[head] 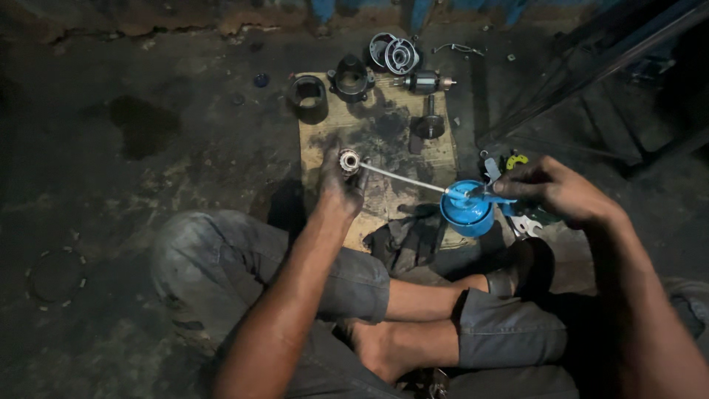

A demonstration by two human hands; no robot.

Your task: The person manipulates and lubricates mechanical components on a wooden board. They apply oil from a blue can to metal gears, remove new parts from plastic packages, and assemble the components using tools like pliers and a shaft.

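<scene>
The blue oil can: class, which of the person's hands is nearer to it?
Right. The right hand grips the blue oil can at its handle; the left hand is away at the spout's far tip, holding a small round metal part.

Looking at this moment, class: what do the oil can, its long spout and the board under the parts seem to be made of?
Oil can: probably painted metal or plastic; smooth, glossy blue body.
Long spout: likely bare metal; thin, straight, silvery shine.
Board: seems cardboard or thin wood; flat, matte tan, dark oily stains.
The left hand holds a small part, seemingly metal: grey gleam.
</scene>
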